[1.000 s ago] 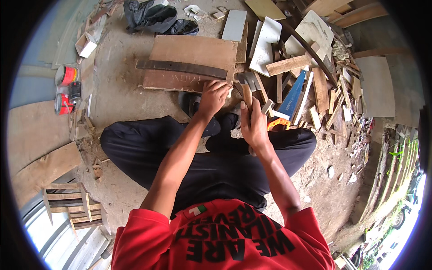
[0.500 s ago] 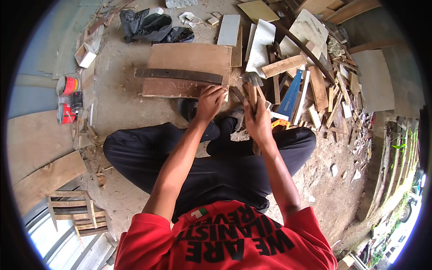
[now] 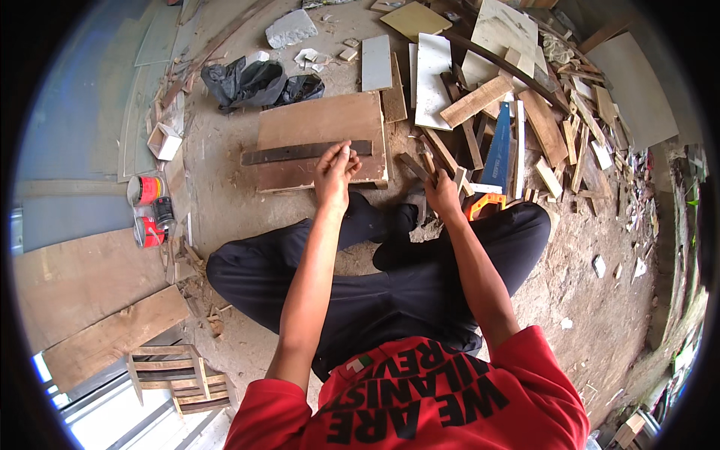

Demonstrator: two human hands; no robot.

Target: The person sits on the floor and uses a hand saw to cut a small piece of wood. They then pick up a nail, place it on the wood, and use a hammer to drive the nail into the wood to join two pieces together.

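Observation:
I sit cross-legged on the dirt floor in black trousers. My left hand (image 3: 334,169) reaches forward over a flat brown board (image 3: 322,120), its fingertips pinched together just above a dark narrow strip (image 3: 289,154) lying across that board. Whether something small sits between the fingertips is too small to tell. My right hand (image 3: 444,198) rests by my right knee, closed around a short dark wooden stick (image 3: 414,166) that points up and to the left. Just right of that hand lies a blue handsaw (image 3: 499,142) with an orange handle (image 3: 484,204).
A heap of scrap wood offcuts (image 3: 544,124) and pale panels (image 3: 431,71) fills the right and far side. A black plastic bag (image 3: 255,81) lies beyond the board. Two red cans (image 3: 148,210) stand at left, near planks (image 3: 90,281) and a small slatted frame (image 3: 171,371).
The hands, which met in front of me around a wooden piece, have parted. My left hand went forward onto the board; my right hand dropped to the right with the stick.

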